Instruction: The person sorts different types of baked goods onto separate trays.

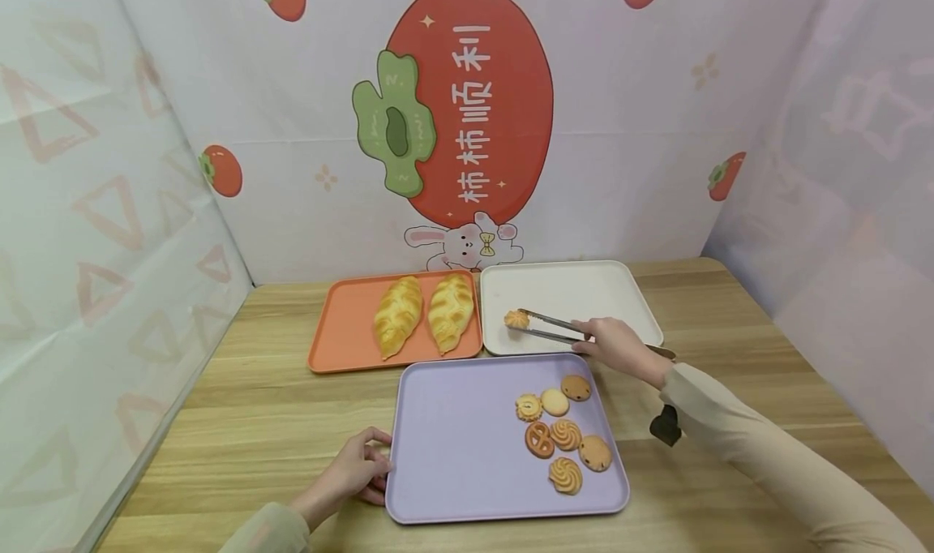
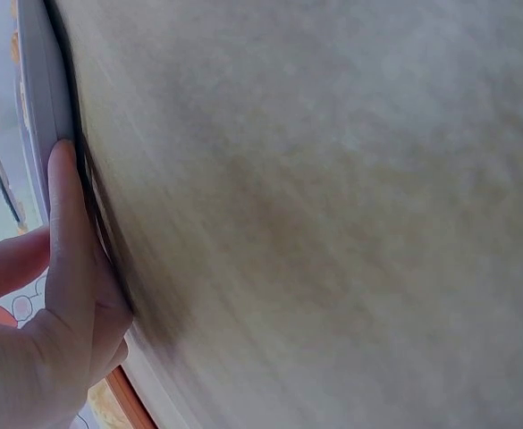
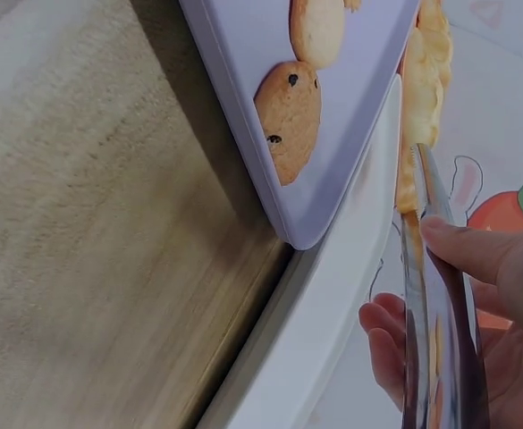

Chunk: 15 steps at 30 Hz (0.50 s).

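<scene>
My right hand (image 1: pixel 619 347) grips metal tongs (image 1: pixel 543 336) over the white tray (image 1: pixel 620 285). Between the tong tips is a small ridged cookie (image 1: pixel 516 319); whether it touches the tray is unclear. The right wrist view shows the thumb pressing on one tong arm (image 3: pixel 444 313), the cookie out of sight there. On the near side, my left hand (image 1: pixel 356 465) rests against the left edge of the purple tray (image 1: pixel 460 439). One straight finger (image 2: pixel 64 201) presses along its outer wall. Several cookies, swirled and round, and a pretzel (image 1: pixel 540 439) lie on its right half.
Behind on the left, an orange tray (image 1: pixel 343 326) carries two long golden breads (image 1: pixel 398 316). The three trays stand close together on a wooden table (image 1: pixel 292 411). A printed cloth wall (image 1: pixel 598 131) rises at the back. A small black object (image 1: pixel 666 426) shows by the right sleeve.
</scene>
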### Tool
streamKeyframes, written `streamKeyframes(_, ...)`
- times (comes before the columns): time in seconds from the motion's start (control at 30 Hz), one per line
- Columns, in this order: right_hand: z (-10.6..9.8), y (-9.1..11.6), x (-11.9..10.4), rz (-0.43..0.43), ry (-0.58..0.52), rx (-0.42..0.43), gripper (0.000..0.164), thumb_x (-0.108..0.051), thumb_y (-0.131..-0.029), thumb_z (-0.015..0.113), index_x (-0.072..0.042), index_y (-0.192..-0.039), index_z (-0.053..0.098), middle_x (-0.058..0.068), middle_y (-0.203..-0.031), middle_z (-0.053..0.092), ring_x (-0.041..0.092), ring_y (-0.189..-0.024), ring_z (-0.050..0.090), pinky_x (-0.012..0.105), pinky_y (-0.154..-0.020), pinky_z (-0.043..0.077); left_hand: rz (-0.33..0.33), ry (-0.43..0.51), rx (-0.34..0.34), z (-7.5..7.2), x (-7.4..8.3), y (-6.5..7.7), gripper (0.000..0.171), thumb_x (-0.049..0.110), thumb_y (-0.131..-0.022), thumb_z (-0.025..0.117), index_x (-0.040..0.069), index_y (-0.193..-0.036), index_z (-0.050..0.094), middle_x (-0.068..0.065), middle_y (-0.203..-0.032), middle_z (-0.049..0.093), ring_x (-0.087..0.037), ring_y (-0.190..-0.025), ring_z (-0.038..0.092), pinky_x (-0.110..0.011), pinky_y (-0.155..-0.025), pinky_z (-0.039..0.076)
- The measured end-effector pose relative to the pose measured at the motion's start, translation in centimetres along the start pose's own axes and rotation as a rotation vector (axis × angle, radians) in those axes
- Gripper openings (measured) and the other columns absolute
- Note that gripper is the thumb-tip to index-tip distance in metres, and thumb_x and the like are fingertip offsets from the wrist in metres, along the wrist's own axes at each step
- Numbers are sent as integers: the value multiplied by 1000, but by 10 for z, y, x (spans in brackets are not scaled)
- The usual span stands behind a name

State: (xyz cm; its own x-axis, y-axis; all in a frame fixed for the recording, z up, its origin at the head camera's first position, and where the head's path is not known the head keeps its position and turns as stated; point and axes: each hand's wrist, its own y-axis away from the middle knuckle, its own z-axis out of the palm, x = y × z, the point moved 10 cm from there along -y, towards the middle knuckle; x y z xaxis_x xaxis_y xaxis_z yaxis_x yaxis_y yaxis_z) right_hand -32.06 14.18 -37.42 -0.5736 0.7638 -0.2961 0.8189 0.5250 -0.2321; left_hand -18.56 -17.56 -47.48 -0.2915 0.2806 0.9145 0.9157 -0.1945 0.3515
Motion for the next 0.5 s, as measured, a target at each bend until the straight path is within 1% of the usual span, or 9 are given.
streamKeyframes(0.07,1,-3,1,8,2,1,27,-11,-77,65,3,-101,61,4,-68,59,10,-54,43,24,-48,37,1,0,1,0,0,0,34,-10,-77,48,-11,-109,36,-6,-69,50,-15,-52,54,-37,-46,53)
streamKeyframes(0.27,4,-12,6,27,-1,-2,37,-12,-78,64,9,-108,57,9,-71,62,10,-51,39,22,-46,34,4,2,2,0,0,0,34,-10,-77,48,-11,-109,36,-6,-70,50,-15,-52,54,-37,-47,53)
streamKeyframes(0.4,6,-18,9,43,-9,0,39,-12,-78,64,11,-108,56,12,-72,62,10,-49,39,22,-45,34,6,7,1,0,0,0,34,-10,-77,48,-11,-109,35,-6,-70,50,-15,-52,54,-37,-47,53)
streamKeyframes(0.5,9,-22,13,64,-11,-3,39,-12,-78,64,11,-109,56,13,-73,62,10,-50,41,22,-46,35,3,5,4,0,0,0,34,-10,-77,48,-11,-109,36,-6,-69,50,-14,-52,53,-37,-46,53)
